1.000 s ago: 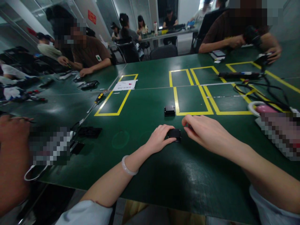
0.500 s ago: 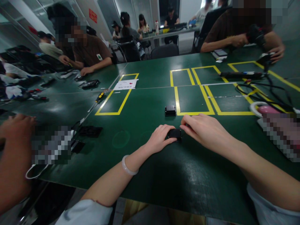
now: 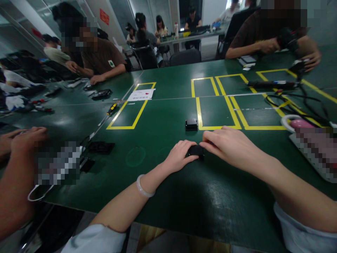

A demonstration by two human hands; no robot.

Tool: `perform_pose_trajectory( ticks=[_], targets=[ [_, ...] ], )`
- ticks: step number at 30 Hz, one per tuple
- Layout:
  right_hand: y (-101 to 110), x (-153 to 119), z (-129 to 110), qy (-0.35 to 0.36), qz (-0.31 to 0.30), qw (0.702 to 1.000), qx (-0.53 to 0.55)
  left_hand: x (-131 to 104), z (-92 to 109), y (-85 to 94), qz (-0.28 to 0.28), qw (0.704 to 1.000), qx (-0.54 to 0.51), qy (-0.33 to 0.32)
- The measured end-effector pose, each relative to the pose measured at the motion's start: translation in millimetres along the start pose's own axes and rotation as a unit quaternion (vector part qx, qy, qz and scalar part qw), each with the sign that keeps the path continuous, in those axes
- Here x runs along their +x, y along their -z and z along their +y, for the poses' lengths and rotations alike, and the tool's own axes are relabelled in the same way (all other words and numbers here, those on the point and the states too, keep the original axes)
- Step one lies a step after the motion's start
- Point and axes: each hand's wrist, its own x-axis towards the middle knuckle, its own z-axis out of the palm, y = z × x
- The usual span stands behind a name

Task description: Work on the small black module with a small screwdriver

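Small black rectangular block, hard plastic by its look (image 3: 196, 150): on the dark green tabletop (image 3: 168, 196), directly before the wearer, largely covered by fingers. Left hand (image 3: 182, 154) reaches it from 8 o'clock, part closed, gripping: fingers over the far side, thumb along the near side. Pale bangle (image 3: 144, 187) on that wrist. Right hand (image 3: 228, 146) at the block's 3 o'clock end, fingers curled in, thumb and forefinger close together; cannot tell whether anything is pinched there.

Second black block, shiny top (image 3: 191, 123), at 12 o'clock, near, standing alone. Yellow tape outline (image 3: 198, 111) just beside it, at its 3 o'clock. White paper sheet (image 3: 141, 95) toward 11 o'clock; yellow-and-black-handled screwdriver (image 3: 112, 109) at 10. Flat black pieces (image 3: 101, 147) at 9. Farther, same direction, a co-worker's hands (image 3: 28, 138). Long black rod-shaped tool (image 3: 273, 85) at 2 o'clock. Brown-shirted persons seated across, at 10:30 (image 3: 106, 56) and 1 (image 3: 247, 38)
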Motion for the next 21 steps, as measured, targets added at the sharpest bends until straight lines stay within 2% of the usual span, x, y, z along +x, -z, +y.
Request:
perform_pose_trajectory(
  ticks=[11,21],
  targets=[
    [0.3,-1.8,9.7,0.033,-0.006,0.999,0.034,-0.4,-0.8,-1.7,0.006,1.0,-0.008,0.0],
    [2.6,1.1,5.9,0.016,-0.02,1.0,-0.018,-0.4,-1.5,-2.1,0.007,1.0,-0.013,0.002]
  ],
)
